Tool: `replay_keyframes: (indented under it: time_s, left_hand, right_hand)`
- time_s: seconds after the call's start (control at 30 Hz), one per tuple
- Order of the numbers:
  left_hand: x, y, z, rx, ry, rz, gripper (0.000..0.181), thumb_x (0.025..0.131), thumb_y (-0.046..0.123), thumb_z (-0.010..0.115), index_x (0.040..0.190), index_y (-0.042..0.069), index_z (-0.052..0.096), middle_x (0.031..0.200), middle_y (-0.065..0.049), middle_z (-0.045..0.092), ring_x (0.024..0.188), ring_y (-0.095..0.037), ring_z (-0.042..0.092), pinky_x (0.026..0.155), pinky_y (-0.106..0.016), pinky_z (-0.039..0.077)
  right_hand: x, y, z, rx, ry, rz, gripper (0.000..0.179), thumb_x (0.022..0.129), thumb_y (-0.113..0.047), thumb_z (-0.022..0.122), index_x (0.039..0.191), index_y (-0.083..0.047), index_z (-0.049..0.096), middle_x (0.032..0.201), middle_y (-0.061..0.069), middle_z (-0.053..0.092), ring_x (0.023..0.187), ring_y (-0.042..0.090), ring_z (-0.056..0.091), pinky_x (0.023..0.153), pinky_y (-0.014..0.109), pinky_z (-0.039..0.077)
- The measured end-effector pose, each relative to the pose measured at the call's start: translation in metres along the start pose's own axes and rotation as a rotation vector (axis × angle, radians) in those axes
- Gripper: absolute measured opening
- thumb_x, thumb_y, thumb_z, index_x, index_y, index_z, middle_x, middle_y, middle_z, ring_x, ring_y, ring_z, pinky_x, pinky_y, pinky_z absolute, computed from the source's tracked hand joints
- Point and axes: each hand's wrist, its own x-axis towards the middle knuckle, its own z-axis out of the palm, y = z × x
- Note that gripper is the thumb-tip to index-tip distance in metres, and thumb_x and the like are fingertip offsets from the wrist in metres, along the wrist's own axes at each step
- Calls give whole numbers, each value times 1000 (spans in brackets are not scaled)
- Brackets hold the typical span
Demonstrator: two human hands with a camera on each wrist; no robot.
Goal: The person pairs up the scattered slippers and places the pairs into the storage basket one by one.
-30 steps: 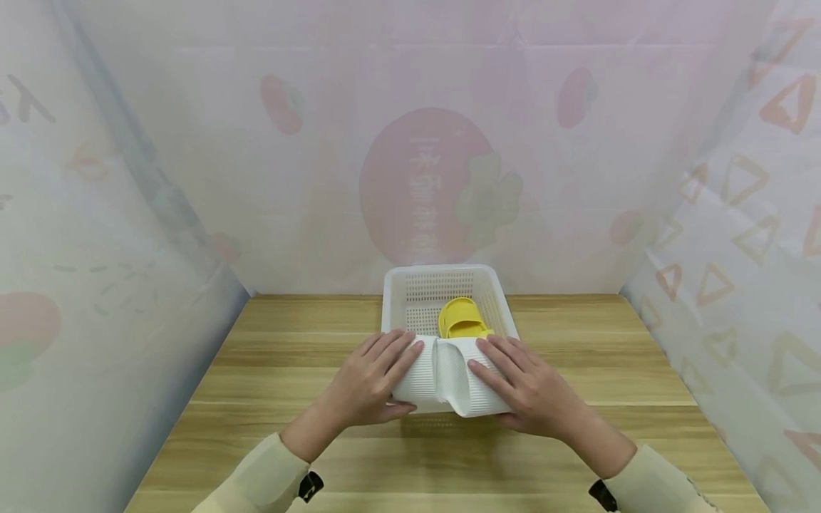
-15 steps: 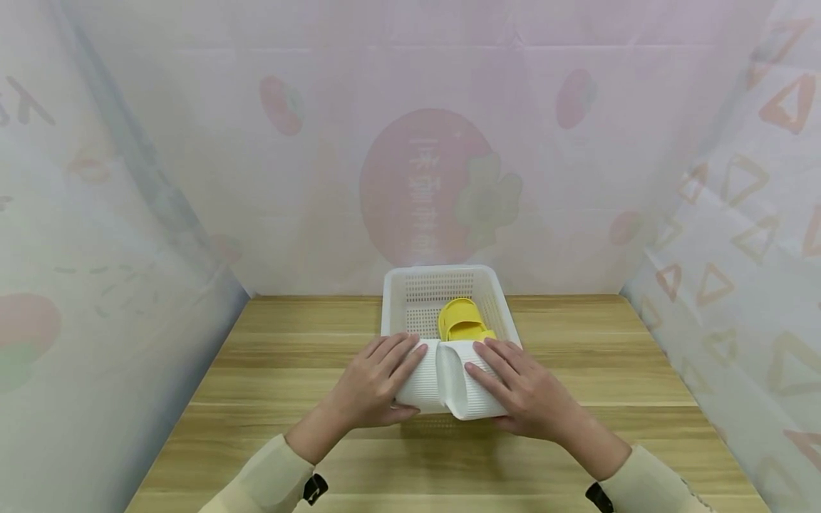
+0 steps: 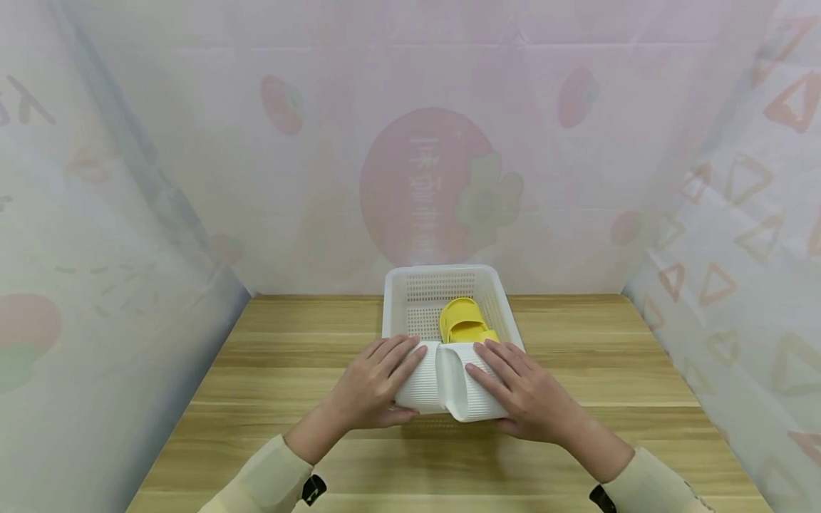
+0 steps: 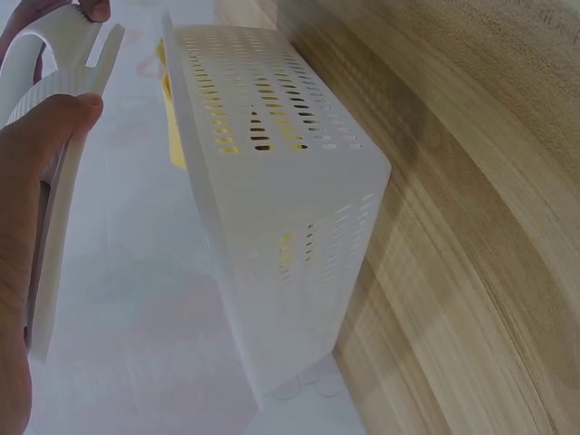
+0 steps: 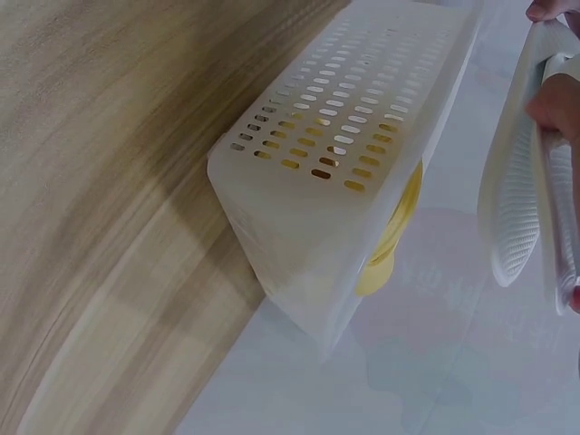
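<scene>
A pair of white ribbed slippers is held up side by side over the front of a white perforated basket point(image 3: 439, 270). My left hand point(image 3: 372, 388) grips the left slipper point(image 3: 420, 385), fingers over its ribbed band and thumb point(image 4: 68, 113) below. On the other side my right hand point(image 3: 535, 395) holds the right slipper point(image 3: 482, 399) the same way. The slippers' inner edges nearly meet, with a curved opening showing between the bands. Inside the basket, at its right, lies a yellow slipper point(image 3: 463, 313), its near part hidden behind the white pair.
The basket stands on a wood-grain table point(image 3: 308, 356), near its back edge. A pale printed sheet point(image 3: 308, 192) hangs behind the table, and similar sheets close off the left and right sides. In the right wrist view yellow footwear point(image 5: 394, 227) rises past the basket's rim.
Both hands and the white slippers have come slightly nearer to me, then stayed almost still. The grips look the same, and the basket and yellow slipper have not moved.
</scene>
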Motion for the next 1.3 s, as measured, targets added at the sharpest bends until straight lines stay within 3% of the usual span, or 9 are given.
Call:
replay_keyframes:
  time_s: [0.43,0.67,0.83,0.97,1.17,1.3]
  left_hand:
    - [-1,-2,1,-90,-15,-11,96,62,57,77,134,-1,52,132,-18,55,120,-33,53,98,-44,45]
    - [-2,-3,3,-133,-8,-2,96,63,58,77,134,-2,51,131,-19,55,121,-32,52,97,-44,46]
    - [-2,-3,5,-131,0,4,97,63,59,76,134,-2,51,132,-18,55,121,-32,52,97,-44,46]
    - [-2,-3,5,-133,-11,-5,97,63,59,77,135,-1,51,133,-18,54,121,-32,52,97,-44,46]
    - [-2,-2,5,-129,-33,-15,100,62,61,77,136,-1,49,135,-17,53,122,-32,51,98,-44,45]
    - [-2,-2,6,-127,-41,-15,102,62,61,78,137,0,48,135,-18,53,122,-32,51,100,-44,44]
  right_hand:
    - [0,2,-4,36,-2,-34,90,66,-49,77,139,-5,49,143,24,43,129,41,44,103,50,40]
    - [1,1,-4,56,-12,-43,77,82,-55,64,140,-7,49,144,24,43,129,40,44,102,51,40]
    - [2,0,-4,47,-5,-42,72,87,-55,58,140,-8,49,144,24,43,128,41,45,101,51,41]
    - [2,-1,-3,31,6,-48,75,82,-55,63,140,-9,49,142,25,44,126,41,47,99,51,43]
    - [4,-1,-4,-1,7,-50,90,62,-52,78,137,-10,52,140,25,47,122,41,50,97,51,44]
    - [4,-2,-4,-8,-7,-40,95,56,-52,82,136,-11,53,139,24,48,122,41,50,98,51,44]
